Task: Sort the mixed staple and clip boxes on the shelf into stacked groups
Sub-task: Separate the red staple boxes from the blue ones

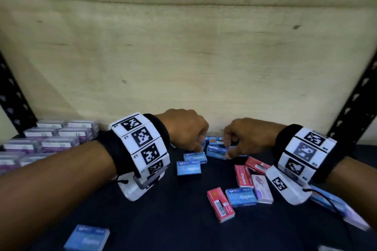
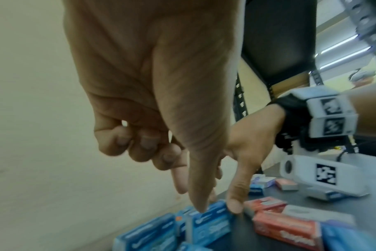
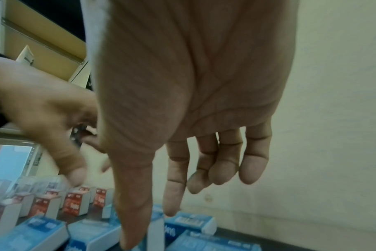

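Small blue staple boxes cluster at the back middle of the dark shelf [image 1: 163,214]. My right hand [image 1: 227,150] pinches one blue staple box [image 1: 216,150] there, thumb in front and index finger behind; in the right wrist view the right hand [image 3: 152,226] straddles that box [image 3: 158,222]. My left hand [image 1: 201,147] hovers just left of it. In the left wrist view the left hand [image 2: 191,199] has three fingers curled, and its straight thumb tip touches the top of the same blue box [image 2: 210,220]. Red staple boxes [image 1: 243,176] and more blue ones [image 1: 188,168] lie loose nearby.
Clear purple clip boxes [image 1: 51,140] stand in rows at the back left. A white and purple box [image 1: 262,188] lies among the red ones, and a lone blue box [image 1: 86,240] near the front edge. A wooden back panel [image 1: 183,57] and black posts [image 1: 355,104] bound the shelf.
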The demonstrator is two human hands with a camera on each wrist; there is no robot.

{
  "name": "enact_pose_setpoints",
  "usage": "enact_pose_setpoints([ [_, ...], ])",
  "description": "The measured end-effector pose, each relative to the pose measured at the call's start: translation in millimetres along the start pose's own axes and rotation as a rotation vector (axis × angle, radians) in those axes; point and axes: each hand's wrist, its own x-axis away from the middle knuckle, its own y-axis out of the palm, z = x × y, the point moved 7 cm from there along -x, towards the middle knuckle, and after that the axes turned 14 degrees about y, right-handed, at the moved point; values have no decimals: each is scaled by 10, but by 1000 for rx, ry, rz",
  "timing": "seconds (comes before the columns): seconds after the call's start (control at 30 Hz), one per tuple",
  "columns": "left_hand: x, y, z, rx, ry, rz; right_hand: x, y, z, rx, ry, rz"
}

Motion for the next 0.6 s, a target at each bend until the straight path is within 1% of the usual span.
enact_pose_setpoints([
  [0.1,132,75,300,122,127,-83,149,-75,62,-25,8,-9],
  [0.2,238,213,517,189,188,-149,337,-31,100,7,20,-76],
  [0.3,308,365,642,132,145,-183,475,87,110,101,39,-138],
  [0.4,340,466,737,42,88,-190,560,174,117,148,54,-151],
  [0.5,341,512,825,6,77,-188,603,244,112,164,50,-168],
  [0.6,341,505,893,-67,82,-152,601,263,115,147,51,-165],
])
